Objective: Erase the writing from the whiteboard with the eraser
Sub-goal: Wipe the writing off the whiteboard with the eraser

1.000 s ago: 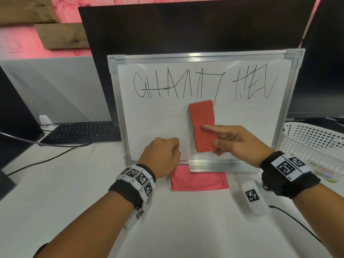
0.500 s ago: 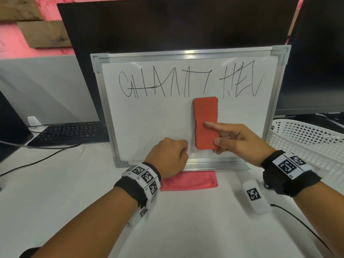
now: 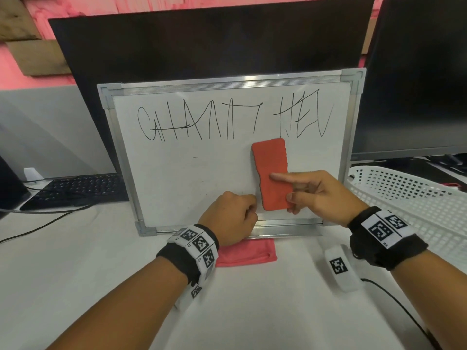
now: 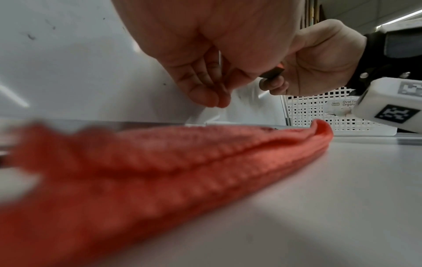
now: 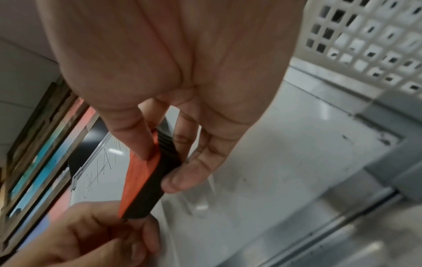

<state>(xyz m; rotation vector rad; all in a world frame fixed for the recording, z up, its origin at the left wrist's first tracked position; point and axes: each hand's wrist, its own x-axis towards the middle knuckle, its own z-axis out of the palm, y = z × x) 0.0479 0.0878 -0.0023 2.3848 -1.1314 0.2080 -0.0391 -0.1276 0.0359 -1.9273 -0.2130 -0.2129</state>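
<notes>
Right hand (image 3: 318, 193) pinching eraser (image 3: 271, 170) upright, whiteboard (image 3: 177, 173) behind

Bare forearms, black wristbands (image 3: 386, 251), white blocks with black square-patterned markers (image 3: 201, 242)

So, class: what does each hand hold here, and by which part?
The right hand pinches the eraser at its lower half, forefinger on the orange back, thumb underneath. The left hand is curled, holding nothing.

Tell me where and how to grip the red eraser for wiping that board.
Grip the eraser across its two long side edges, coming from the right as the right hand does. Its black felt face must lie flat toward the whiteboard, so fingers belong on the edges and red back.
</notes>
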